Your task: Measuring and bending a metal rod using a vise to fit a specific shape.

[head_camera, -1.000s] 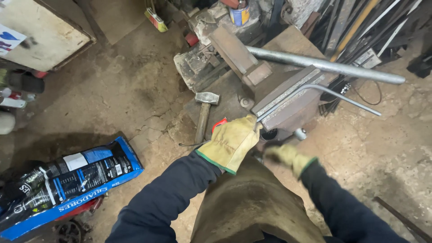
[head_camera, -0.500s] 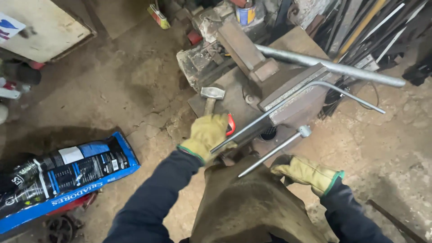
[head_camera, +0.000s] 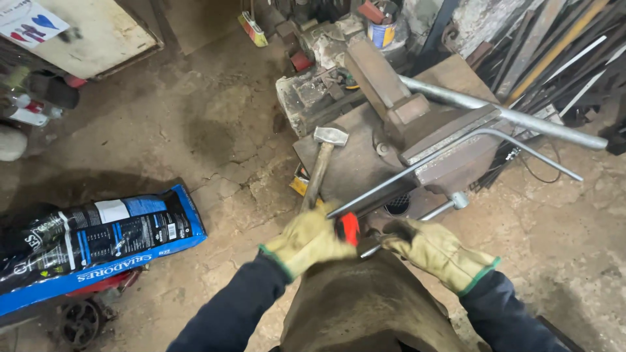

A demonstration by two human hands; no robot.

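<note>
Left gloved hand clenches a red-handled tool; right gloved hand wraps the bent grey steel rod — stiff, heavy-looking, best gripped near its end.

- One view only, from a camera worn on the person's head.
- It looks steeply down and forward, past the dark sleeves.
- The gloved left hand and right hand are close below; the floor spreads beyond.
</note>
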